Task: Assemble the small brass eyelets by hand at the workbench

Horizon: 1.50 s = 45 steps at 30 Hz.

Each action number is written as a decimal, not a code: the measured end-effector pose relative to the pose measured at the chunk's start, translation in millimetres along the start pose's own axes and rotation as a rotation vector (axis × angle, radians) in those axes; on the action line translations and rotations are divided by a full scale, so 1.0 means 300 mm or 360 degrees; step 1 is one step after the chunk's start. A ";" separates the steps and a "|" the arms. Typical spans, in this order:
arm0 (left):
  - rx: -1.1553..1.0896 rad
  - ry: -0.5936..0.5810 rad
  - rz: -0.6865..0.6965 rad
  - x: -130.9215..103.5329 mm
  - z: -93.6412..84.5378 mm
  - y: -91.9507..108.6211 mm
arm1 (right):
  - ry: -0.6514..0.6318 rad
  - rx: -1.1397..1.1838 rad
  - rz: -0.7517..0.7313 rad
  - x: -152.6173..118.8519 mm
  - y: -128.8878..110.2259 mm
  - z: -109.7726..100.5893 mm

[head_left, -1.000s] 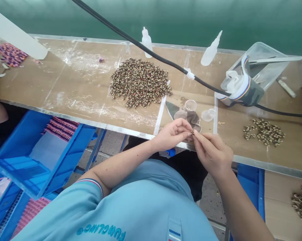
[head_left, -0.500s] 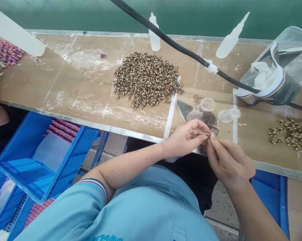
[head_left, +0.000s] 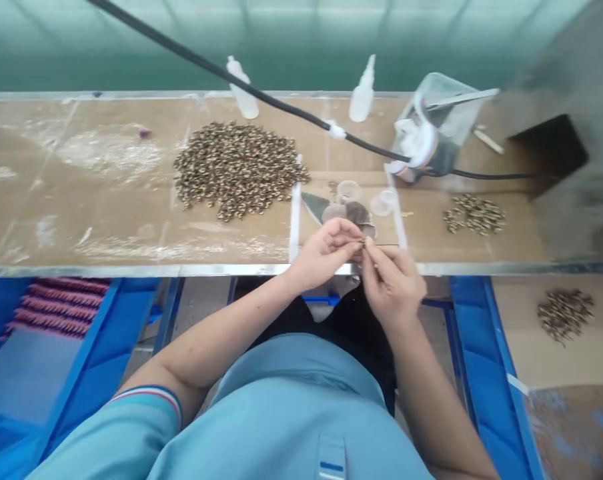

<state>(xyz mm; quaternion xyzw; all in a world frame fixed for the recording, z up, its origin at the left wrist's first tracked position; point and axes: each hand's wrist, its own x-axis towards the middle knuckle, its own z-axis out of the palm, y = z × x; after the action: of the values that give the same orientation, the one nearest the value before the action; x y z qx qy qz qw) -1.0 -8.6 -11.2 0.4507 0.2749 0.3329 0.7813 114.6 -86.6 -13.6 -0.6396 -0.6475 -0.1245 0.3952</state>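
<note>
My left hand [head_left: 326, 252] and my right hand [head_left: 392, 279] meet over the table's front edge, fingertips almost touching. Both pinch one tiny brown-and-cream piece [head_left: 362, 243], mostly covered by the fingertips. Behind them lie a grey and green cloth patch [head_left: 356, 215] and two small clear round cups, one a cup [head_left: 349, 191] at the back and the other a cup [head_left: 383, 203] to its right. A large heap of small curled brown-and-cream pieces [head_left: 239, 167] spreads to the left of my hands. Further right sits a smaller pile of similar pieces [head_left: 475, 215].
Two white squeeze bottles, a left bottle [head_left: 243, 90] and a right bottle [head_left: 363, 93], stand at the table's back. A black cable [head_left: 281, 105] crosses above it. A clear plastic container [head_left: 439, 93] stands back right. Below left is a blue crate [head_left: 89, 373]; another pile [head_left: 565, 313] lies lower right.
My view has swung to the right, bringing a grey box-like form and the lower-right pile into sight. My hands keep pinching the small piece close together.
</note>
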 end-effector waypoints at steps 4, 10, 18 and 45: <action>0.0269 0.0101 0.0056 -0.076 0.019 -0.004 | 0.0030 0.0104 0.0188 -0.062 -0.053 -0.020; 0.0296 0.0392 0.0061 -0.195 0.020 -0.017 | -0.0109 0.0426 0.0256 -0.108 -0.085 -0.034; 0.0118 0.0390 -0.0078 -0.263 -0.004 0.000 | -0.0161 0.0602 0.0575 -0.191 0.114 -0.134; -0.0135 0.0472 -0.0262 -0.377 -0.182 -0.037 | -0.2331 -0.0120 0.0242 -0.315 0.224 0.219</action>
<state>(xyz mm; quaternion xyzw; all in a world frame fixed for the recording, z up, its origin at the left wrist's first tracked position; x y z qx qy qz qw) -108.6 -71.1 -30.6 0.3391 0.4087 0.3421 0.7752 141.3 -101.6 -143.4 -0.6152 -0.6946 0.3401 -0.1533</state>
